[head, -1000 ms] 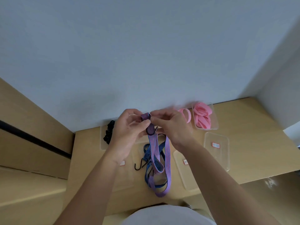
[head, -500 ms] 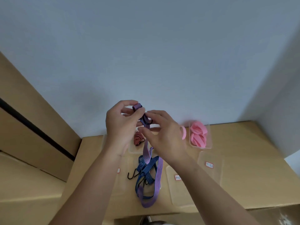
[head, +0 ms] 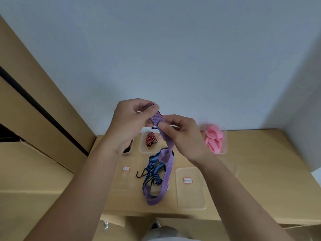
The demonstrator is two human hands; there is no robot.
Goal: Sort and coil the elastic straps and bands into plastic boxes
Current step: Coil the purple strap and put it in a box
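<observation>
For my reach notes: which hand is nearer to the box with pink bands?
Right. The right hand is left of the pink-band box; the left hand lies farther left.

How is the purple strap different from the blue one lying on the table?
The purple strap is pinched by the left hand and right hand and hangs to the table; the blue strap lies tangled there, unheld. The purple strap looks wider than the blue strap. A black hook shows by the blue strap; none on the purple strap. Both are striped.
</observation>
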